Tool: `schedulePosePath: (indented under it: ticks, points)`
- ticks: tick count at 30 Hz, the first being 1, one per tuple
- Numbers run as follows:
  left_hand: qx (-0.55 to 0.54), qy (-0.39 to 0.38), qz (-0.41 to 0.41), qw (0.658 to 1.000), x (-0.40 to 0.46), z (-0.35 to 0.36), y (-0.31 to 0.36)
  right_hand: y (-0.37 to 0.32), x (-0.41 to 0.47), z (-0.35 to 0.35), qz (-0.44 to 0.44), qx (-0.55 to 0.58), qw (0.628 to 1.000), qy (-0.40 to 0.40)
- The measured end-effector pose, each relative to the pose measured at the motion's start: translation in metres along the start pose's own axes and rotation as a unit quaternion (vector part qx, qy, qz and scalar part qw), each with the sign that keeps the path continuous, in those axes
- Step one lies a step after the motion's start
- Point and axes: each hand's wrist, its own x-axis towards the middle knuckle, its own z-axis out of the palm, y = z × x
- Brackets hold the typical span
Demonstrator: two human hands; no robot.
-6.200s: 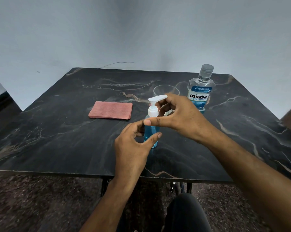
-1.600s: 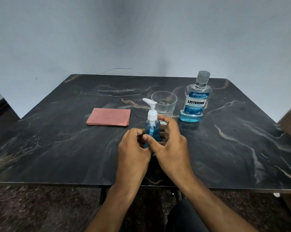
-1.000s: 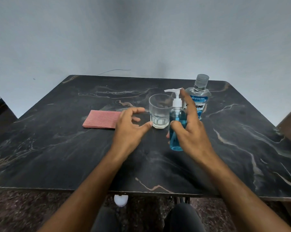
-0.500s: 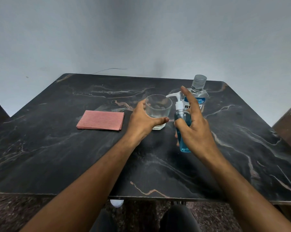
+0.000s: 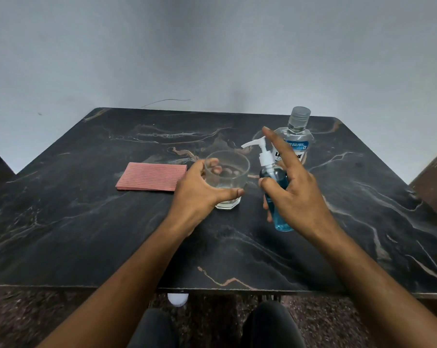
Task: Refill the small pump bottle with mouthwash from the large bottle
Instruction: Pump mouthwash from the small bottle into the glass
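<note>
Holding pump bottle upright just right of glass: right hand grip clamped on it, index raised. Left hand grip around glass. Large bottle behind glass, capped. Risk: pump still fitted, spill onto bench.

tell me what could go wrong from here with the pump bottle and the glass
The pump bottle, held tilted in the right hand with the forefinger raised, aims its nozzle above the glass; a pump could spray past the rim onto the table.

The left hand grips the glass low; a push might tip it.

The large bottle stands close behind the right hand and could be knocked over.
</note>
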Motion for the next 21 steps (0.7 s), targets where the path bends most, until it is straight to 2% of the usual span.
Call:
schedulePosePath:
  ticks: [9, 15, 21]
  points:
    - [-0.010, -0.017, -0.016, 1.000, -0.047, -0.030, -0.001, -0.003, -0.012, 0.002, 0.004, 0.023, 0.994, -0.106]
    - [-0.016, -0.027, -0.016, 0.999, -0.056, -0.030, 0.002, -0.002, -0.008, 0.006, -0.062, -0.016, 0.992, -0.108]
    - [-0.020, -0.037, -0.005, 0.999, -0.057, -0.023, -0.001, -0.006, -0.006, 0.006, -0.063, -0.014, 0.991, -0.121]
